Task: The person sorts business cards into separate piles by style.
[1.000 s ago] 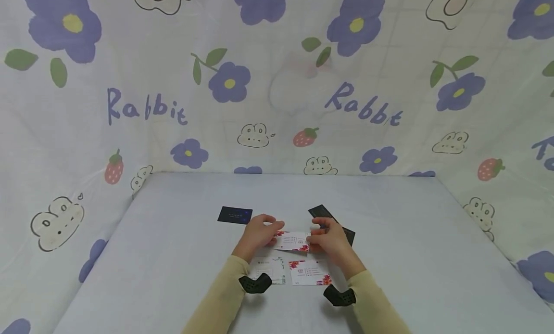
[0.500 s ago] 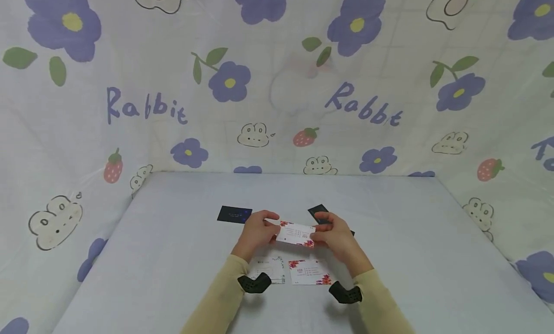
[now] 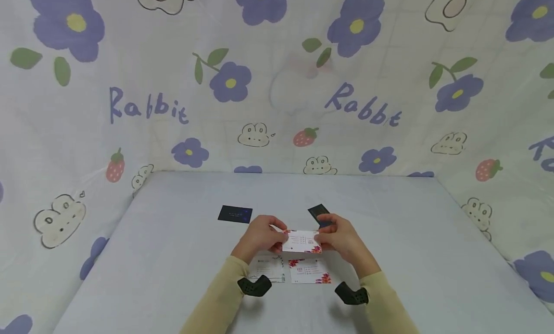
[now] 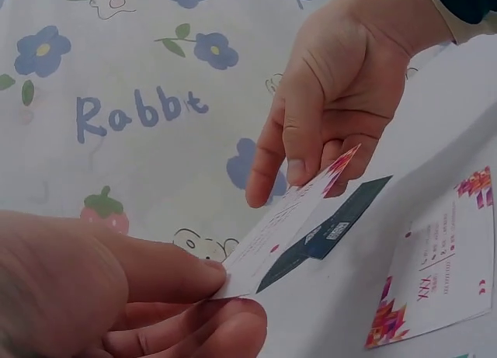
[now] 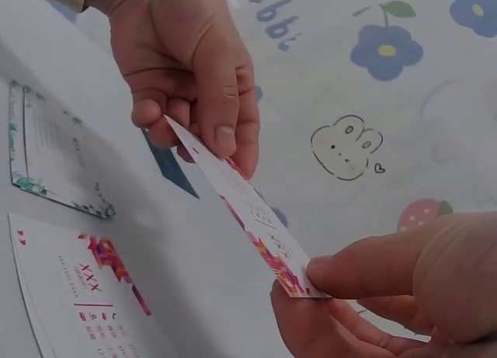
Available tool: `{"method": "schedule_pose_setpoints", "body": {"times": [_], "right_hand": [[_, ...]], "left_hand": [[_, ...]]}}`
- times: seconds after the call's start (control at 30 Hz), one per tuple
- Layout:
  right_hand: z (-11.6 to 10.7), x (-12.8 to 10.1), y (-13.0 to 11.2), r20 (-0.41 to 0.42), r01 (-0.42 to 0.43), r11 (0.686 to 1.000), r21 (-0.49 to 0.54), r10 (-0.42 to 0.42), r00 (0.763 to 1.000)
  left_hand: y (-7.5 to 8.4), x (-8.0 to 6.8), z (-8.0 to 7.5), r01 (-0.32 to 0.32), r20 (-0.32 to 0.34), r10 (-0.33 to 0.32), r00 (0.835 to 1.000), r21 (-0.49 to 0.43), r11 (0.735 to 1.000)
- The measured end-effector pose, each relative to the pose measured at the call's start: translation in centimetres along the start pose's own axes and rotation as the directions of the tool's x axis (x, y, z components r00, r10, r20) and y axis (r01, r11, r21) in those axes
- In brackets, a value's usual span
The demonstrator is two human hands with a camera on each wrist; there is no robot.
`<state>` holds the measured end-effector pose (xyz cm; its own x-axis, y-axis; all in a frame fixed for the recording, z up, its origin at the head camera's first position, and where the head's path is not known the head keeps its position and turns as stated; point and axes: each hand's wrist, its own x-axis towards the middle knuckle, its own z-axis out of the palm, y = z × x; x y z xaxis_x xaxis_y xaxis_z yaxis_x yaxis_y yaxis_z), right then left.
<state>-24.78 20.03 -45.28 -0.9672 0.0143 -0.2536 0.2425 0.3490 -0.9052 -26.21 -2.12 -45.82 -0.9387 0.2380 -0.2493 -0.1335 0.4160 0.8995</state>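
Now that the red-patterned card (image 3: 301, 241) has levelled and dipped | left hand (image 3: 260, 235) and right hand (image 3: 341, 236) pinch its ends | aloft, just beyond the matching flat card (image 3: 309, 272) | handling seems unfinished

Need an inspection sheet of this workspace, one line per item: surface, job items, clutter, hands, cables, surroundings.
Surface: white table, flat.
Job items: held card, white with red patterned corners, raised above the table and tilted.
Clutter: only other cards seen. Red-cornered card and green-edged card lie side by side nearer the person; left dark card and right dark card lie farther out, the latter partly hidden by the right hand in the head view.
Hands: left hand pinches the held card's left end, right hand its right end; black device at each wrist.
Cables: nothing seen.
Surroundings: printed curtain with flowers, rabbits, strawberries.
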Motion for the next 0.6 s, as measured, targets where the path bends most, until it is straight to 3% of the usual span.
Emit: {"method": "schedule_pose_setpoints", "body": {"times": [0.23,0.47,0.6], "right_hand": [[-0.3,-1.1,1.3,0.03,-0.008,0.991,-0.133,0.012,0.999],[-0.3,-1.7,2.3,0.027,0.018,0.953,-0.301,-0.011,1.0],[-0.3,-1.9,2.3,0.014,0.01,0.939,-0.344,-0.005,1.0]], "left_hand": [[-0.6,-1.3,1.4,-0.023,0.054,0.017,0.998,0.117,0.993],[-0.7,-2.0,3.1,-0.063,0.08,0.045,0.996,0.241,0.968],[-0.6,-2.1,3.7,-0.075,0.082,0.055,0.995,0.27,0.96]]}}
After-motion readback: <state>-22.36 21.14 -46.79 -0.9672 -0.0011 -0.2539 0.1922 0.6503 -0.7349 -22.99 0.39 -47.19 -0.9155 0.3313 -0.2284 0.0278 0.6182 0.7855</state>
